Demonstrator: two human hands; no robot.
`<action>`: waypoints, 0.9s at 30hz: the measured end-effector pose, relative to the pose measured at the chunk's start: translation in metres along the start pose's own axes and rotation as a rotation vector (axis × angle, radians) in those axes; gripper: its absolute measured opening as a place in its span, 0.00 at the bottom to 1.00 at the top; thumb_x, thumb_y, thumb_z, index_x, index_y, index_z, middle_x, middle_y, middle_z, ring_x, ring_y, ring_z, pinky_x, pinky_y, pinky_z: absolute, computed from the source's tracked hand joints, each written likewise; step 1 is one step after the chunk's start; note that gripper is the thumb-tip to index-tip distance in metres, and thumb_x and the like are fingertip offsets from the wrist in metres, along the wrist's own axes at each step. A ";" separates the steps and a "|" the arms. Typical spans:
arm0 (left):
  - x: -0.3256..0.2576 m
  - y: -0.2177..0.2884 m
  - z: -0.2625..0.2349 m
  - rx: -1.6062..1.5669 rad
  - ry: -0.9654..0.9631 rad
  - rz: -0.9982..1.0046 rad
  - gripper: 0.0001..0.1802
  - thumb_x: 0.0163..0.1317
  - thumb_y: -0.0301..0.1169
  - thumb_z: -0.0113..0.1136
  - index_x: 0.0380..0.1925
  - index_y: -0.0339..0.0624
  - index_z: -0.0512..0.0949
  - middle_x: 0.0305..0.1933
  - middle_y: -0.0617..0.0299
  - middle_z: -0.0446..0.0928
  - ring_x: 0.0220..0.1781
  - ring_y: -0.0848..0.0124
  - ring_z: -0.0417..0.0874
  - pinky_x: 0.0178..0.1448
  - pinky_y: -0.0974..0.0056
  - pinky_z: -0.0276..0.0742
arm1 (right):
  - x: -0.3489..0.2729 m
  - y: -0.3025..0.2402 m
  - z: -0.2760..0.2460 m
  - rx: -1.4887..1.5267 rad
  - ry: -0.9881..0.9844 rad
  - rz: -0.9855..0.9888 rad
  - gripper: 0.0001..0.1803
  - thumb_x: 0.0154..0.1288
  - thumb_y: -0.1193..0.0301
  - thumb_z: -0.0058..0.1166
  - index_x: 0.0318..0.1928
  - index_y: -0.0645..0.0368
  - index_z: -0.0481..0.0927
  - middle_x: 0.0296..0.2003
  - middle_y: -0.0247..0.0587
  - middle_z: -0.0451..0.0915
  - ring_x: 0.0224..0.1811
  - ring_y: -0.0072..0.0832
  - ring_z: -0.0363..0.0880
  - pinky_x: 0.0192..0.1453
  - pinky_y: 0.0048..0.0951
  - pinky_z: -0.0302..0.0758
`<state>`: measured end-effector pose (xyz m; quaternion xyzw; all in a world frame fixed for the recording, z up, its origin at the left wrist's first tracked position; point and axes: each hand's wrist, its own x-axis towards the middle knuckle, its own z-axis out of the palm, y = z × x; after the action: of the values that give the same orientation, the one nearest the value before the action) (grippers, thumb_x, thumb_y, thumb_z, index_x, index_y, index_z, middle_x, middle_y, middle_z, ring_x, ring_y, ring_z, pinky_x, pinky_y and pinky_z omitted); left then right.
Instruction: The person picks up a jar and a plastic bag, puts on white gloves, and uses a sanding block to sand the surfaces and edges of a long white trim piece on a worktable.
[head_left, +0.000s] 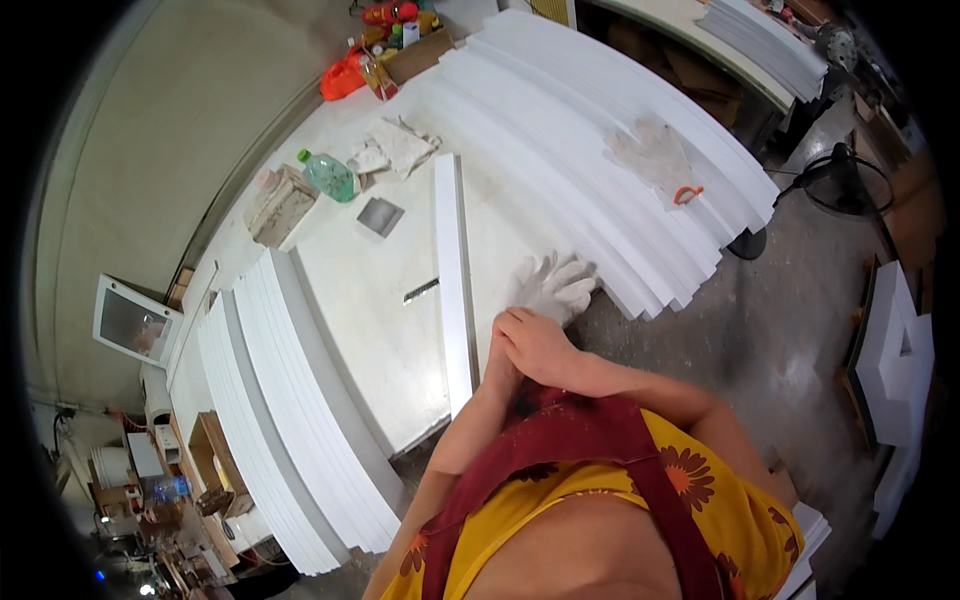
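My left hand (552, 287) is in a white knit glove, its fingers spread out over the near edge of the table. Bare and closed, my right hand (538, 346) grips the glove's cuff at the left wrist; its fingertips are partly hidden. Just left of both hands, a long narrow white strip (453, 270) lies across the table. A second white glove (652, 160) rests flat on the stacked white panels (560, 130), an orange ring (688, 195) beside its cuff.
More white strips (310, 400) are stacked at the left. The white table (370, 330) also bears a short dark metal strip (421, 291), a grey square (380, 217), a green-capped bottle (328, 175), a worn block (280, 205) and crumpled cloth (398, 145). A black fan (845, 180) stands at right.
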<state>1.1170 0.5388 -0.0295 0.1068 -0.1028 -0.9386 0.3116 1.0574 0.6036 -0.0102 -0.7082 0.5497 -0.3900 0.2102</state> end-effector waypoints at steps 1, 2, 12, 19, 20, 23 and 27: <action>-0.003 -0.005 -0.003 -0.034 -0.004 0.005 0.27 0.73 0.45 0.46 0.66 0.42 0.62 0.65 0.47 0.66 0.65 0.54 0.69 0.69 0.56 0.67 | -0.001 0.002 -0.002 0.003 0.012 0.003 0.06 0.67 0.71 0.47 0.39 0.61 0.72 0.36 0.49 0.77 0.42 0.49 0.78 0.44 0.46 0.76; -0.003 -0.007 -0.006 -0.063 -0.011 -0.001 0.28 0.73 0.45 0.46 0.66 0.42 0.62 0.66 0.47 0.66 0.65 0.54 0.69 0.69 0.56 0.66 | -0.002 0.004 -0.003 0.005 0.025 0.006 0.06 0.67 0.71 0.47 0.39 0.61 0.72 0.36 0.49 0.77 0.42 0.49 0.78 0.44 0.46 0.76; 0.016 0.002 0.027 -1.051 0.136 -0.358 0.36 0.74 0.51 0.45 0.73 0.41 0.55 0.71 0.43 0.62 0.69 0.50 0.67 0.71 0.52 0.65 | 0.004 0.007 -0.009 -0.102 0.062 0.015 0.06 0.63 0.72 0.51 0.40 0.57 0.74 0.38 0.46 0.78 0.44 0.48 0.78 0.47 0.46 0.75; 0.040 0.004 -0.057 0.075 0.085 0.145 0.36 0.73 0.47 0.47 0.74 0.39 0.53 0.73 0.44 0.59 0.73 0.49 0.62 0.74 0.51 0.62 | 0.002 0.008 0.006 -0.076 0.002 -0.001 0.05 0.64 0.72 0.50 0.40 0.57 0.74 0.37 0.45 0.78 0.42 0.48 0.78 0.45 0.45 0.76; 0.039 0.003 -0.042 -0.073 -0.012 0.083 0.35 0.73 0.48 0.49 0.72 0.39 0.57 0.72 0.43 0.60 0.73 0.45 0.61 0.74 0.49 0.61 | -0.001 0.010 0.003 -0.075 -0.008 0.006 0.05 0.65 0.72 0.49 0.40 0.58 0.73 0.38 0.47 0.78 0.43 0.48 0.78 0.46 0.46 0.76; 0.025 0.006 0.003 -0.191 -0.129 -0.020 0.33 0.74 0.49 0.48 0.70 0.40 0.60 0.71 0.43 0.61 0.73 0.46 0.60 0.75 0.47 0.60 | -0.005 0.005 -0.002 -0.050 -0.033 0.008 0.07 0.67 0.70 0.48 0.41 0.60 0.73 0.39 0.49 0.78 0.45 0.49 0.78 0.47 0.48 0.76; 0.020 0.012 -0.010 -0.230 -0.118 0.027 0.34 0.73 0.52 0.49 0.69 0.42 0.61 0.69 0.43 0.62 0.72 0.46 0.62 0.75 0.44 0.60 | -0.006 0.000 0.003 0.000 -0.018 -0.022 0.07 0.67 0.71 0.49 0.41 0.60 0.73 0.39 0.49 0.77 0.45 0.50 0.77 0.48 0.47 0.76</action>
<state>1.1108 0.5160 -0.0385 0.0136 -0.0142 -0.9445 0.3278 1.0591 0.6089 -0.0136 -0.7177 0.5400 -0.3859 0.2106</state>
